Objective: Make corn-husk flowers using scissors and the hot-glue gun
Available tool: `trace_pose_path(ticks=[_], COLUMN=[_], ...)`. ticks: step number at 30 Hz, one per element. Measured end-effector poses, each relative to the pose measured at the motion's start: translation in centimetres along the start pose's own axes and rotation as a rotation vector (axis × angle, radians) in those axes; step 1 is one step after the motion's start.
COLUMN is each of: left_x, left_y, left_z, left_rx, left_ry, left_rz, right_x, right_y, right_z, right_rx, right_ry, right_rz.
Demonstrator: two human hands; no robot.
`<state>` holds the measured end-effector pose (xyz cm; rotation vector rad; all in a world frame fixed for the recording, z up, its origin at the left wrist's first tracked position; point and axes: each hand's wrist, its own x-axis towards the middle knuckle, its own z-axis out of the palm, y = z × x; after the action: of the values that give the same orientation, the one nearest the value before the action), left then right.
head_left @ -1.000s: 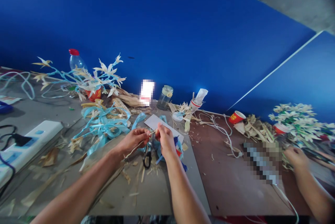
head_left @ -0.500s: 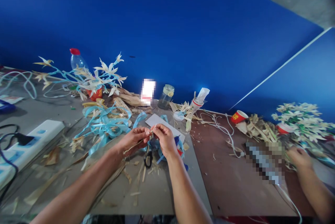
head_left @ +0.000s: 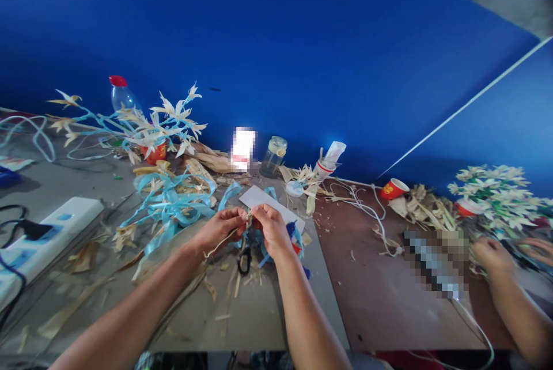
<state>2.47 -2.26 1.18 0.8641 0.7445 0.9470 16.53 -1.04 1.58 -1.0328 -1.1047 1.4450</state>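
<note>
So both hands, left hand and right hand, were pinched shut on a thin straw strip, probably twisting it, above scissors on the counter.

Fingers now closer together on husk strip.

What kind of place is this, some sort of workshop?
Probably a handicraft worktable for making artificial flowers: finished pale husk flowers on light-blue wrapped stems stand at the back, loose light-blue ribbon and dried husk scraps litter the grey tabletop, and black-handled scissors lie there.
</note>
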Motion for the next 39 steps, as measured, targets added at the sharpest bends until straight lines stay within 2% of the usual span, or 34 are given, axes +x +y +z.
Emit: trace_pose_path(ticks=[4,13,20,25,29,34,36,39], left_x=[0.0,0.0,0.0,0.0,-0.1,0.0,0.0,0.0], left_y=[0.2,-0.1,0.1,0.2,0.1,0.0,0.1,0.0], left_z=[-0.1,-0.2,0.2,0.4,0.2,0.0,-0.1,-0.2], left_rx=[-0.031,-0.003,0.019,0.054,0.045,0.012,0.011,0.015], left_ry=[0.027,-0.056,-0.013,-0.013,-0.019,-0.001,0.013,0.011], left_rz=[-0.036,-0.034,-0.003,-0.015,-0.04,-0.052,-0.06,-0.055], right_x=[-0.2,0.0,0.1,0.1,0.5,1.1,1.0,0.5], right_y=[-0.4,0.1,0.2,0.2,0.0,-0.3,-0.4,-0.5], right_z=[0.1,0.4,0.3,0.4,-0.2,-1.4,-1.3,-0.7], right_rx=[0.081,0.124,0.123,0.132,0.233,0.338,0.313,0.253], right_ry=[-0.073,0.038,0.097,0.11,0.193,0.341,0.308,0.163], right_rz=[0.047,-0.019,-0.028,0.03,0.055,-0.014,0.0,0.046])
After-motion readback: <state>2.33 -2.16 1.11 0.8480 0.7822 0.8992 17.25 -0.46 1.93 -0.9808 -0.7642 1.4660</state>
